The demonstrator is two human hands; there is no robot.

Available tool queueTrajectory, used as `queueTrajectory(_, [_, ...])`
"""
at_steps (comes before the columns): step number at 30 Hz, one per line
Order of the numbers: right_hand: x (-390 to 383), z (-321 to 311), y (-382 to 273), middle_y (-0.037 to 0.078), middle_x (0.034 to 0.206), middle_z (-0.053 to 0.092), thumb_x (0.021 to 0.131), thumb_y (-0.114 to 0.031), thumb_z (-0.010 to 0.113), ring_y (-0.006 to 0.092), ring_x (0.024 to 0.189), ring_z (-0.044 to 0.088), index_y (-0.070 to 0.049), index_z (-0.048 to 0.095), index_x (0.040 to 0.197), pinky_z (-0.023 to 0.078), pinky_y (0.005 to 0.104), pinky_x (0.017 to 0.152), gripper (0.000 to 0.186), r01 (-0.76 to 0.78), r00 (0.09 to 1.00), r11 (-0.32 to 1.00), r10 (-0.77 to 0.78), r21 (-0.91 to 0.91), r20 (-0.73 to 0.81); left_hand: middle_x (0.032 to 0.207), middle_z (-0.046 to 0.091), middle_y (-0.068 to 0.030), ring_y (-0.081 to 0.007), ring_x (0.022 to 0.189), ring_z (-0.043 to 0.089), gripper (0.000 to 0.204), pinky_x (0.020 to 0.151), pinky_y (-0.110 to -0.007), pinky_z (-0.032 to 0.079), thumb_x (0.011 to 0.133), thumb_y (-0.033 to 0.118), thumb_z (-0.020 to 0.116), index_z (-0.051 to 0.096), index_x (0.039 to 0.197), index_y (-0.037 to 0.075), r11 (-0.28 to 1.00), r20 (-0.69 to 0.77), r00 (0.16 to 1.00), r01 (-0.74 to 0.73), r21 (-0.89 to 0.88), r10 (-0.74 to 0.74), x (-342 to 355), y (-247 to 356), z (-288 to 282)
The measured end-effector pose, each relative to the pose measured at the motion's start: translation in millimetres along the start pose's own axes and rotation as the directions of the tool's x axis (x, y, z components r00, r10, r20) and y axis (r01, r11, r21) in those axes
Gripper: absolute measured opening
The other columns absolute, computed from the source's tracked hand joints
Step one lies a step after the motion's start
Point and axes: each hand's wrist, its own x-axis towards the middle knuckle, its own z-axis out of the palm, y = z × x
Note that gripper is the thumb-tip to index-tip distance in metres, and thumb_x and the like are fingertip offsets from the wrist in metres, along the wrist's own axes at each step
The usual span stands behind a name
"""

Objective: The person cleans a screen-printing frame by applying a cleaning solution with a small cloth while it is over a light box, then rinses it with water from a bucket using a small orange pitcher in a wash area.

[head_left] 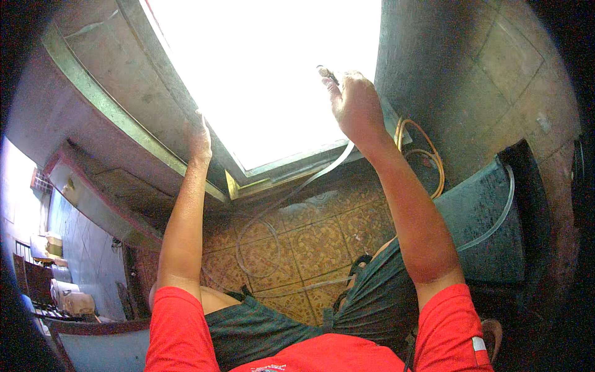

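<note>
My left hand (pixel 199 144) is at the left side of a bright opening, closed on the edge of its metal frame (pixel 218 149); some fingertips are washed out by the glare. Over the right part of the opening, my right hand (pixel 359 111) is raised, its fingers pinched round a small dark-tipped fitting (pixel 326 74). A clear hose (pixel 328 167) comes out from beneath the right wrist and runs down to loop on the floor. Whether it joins the fitting is hidden by the hand. Glare hides whatever lies inside the opening.
Patterned brown tiles (pixel 316 239) cover the floor under me. An orange hose (pixel 439 164) lies coiled right of the opening. Beside my right arm stands a dark grey panel (pixel 489 217). Containers (pixel 71 297) crowd the far left, near a pale wall.
</note>
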Motion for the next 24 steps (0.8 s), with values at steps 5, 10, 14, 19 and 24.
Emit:
queueTrajectory(5, [6.2,2.0,-5.5,0.028,0.059,0.053,0.090,-0.029,0.056,0.0424,0.059,0.057,0.006,0.057,0.064,0.043,0.0484,0.056,0.044,-0.014,0.999,1.000,0.014,-0.004,0.036,0.094,0.057,-0.0115,-0.0213,0.088,0.049,0.065,0.081,-0.040,0.040,0.086,0.057,0.052,0.055,0.102,-0.006,0.998,-0.195,0.980,-0.043,0.037,0.049,18.6,-26.3,-14.7])
queueTrajectory(10, [12.0,-10.4,14.9,0.026,0.063,0.055,0.091,-0.029,0.054,0.0432,0.063,0.056,0.006,0.057,0.067,0.044,0.0476,0.060,0.043,-0.011,0.993,1.000,0.009,0.009,0.119,0.098,0.051,-0.0081,-0.0173,0.090,0.044,0.072,0.082,-0.037,0.039,0.082,0.063,0.054,0.050,0.105,-0.005,0.988,-0.002,1.000,-0.001,-0.152,0.000,-6.1,15.2,2.4])
queueTrajectory(14, [7.2,0.8,20.8,0.027,0.066,0.055,0.089,-0.025,0.056,0.0428,0.065,0.057,0.006,0.059,0.069,0.044,0.0479,0.061,0.038,0.037,0.993,0.999,-0.040,-0.026,-0.109,0.098,0.050,-0.0078,-0.0169,0.089,0.044,0.076,0.083,-0.036,0.038,0.079,0.067,0.054,0.048,0.107,-0.004,0.985,-0.099,0.995,-0.012,-0.173,-0.005,-6.4,16.6,3.3])
queueTrajectory(19, [0.1,-2.0,18.2,0.028,0.064,0.055,0.087,-0.021,0.057,0.0427,0.064,0.057,0.006,0.059,0.069,0.044,0.0488,0.060,0.033,-0.014,1.000,0.999,0.014,-0.036,0.005,0.093,0.051,-0.0073,-0.0174,0.085,0.045,0.075,0.080,-0.038,0.039,0.079,0.068,0.053,0.051,0.101,-0.004,0.989,-0.122,0.992,-0.038,-0.141,0.021,-5.1,13.1,2.6])
queueTrajectory(24, [4.1,-16.2,-3.0,0.028,0.068,0.057,0.088,-0.020,0.055,0.0398,0.068,0.060,0.006,0.061,0.073,0.046,0.0477,0.061,0.031,-0.053,0.989,0.996,0.062,-0.065,0.136,0.091,0.055,-0.0082,-0.0183,0.083,0.046,0.076,0.078,-0.040,0.040,0.079,0.069,0.052,0.054,0.096,-0.005,0.998,-0.084,0.996,0.009,-0.060,-0.014,-1.7,-4.6,-5.7])
